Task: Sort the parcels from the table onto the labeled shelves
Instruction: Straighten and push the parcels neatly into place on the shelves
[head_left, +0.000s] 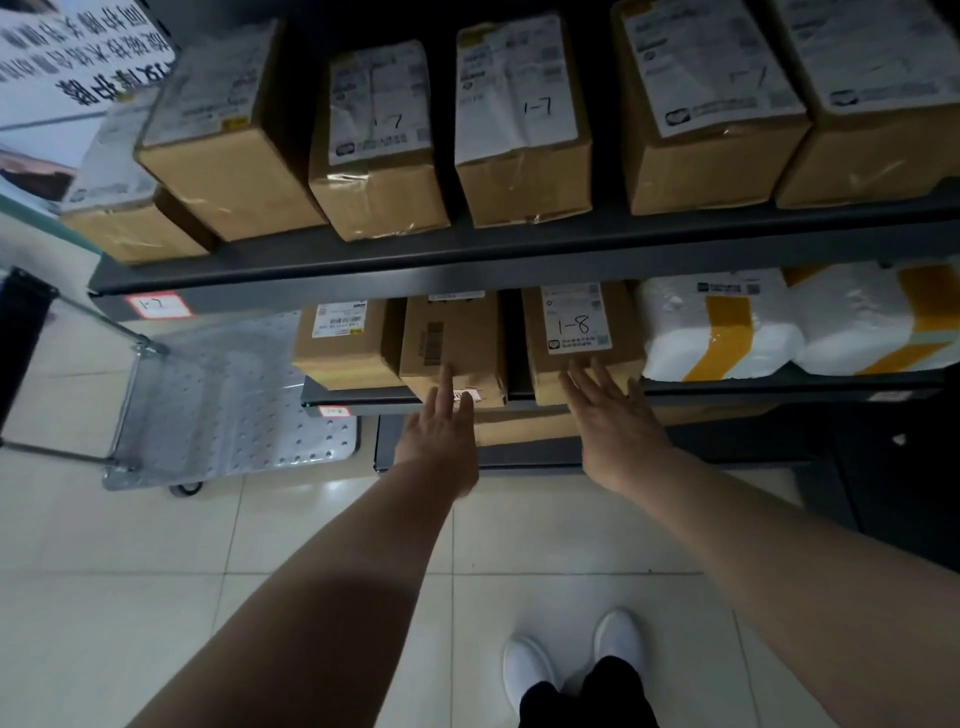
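Cardboard parcel marked 1-8 (579, 340) stands on the lower shelf (779, 387), front edge overhanging; the right hand (615, 415), open and flat-fingered, rests against that face, probably to seat it. The left hand (441, 426), also open, touches the neighbouring barcoded box (452, 345).

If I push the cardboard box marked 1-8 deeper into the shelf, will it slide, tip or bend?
The 1-8 box looks like taped, square-edged cardboard, so probably stiff. It lies flat on the lower shelf, so sliding seems likelier than tipping. The right hand is open at its front edge.
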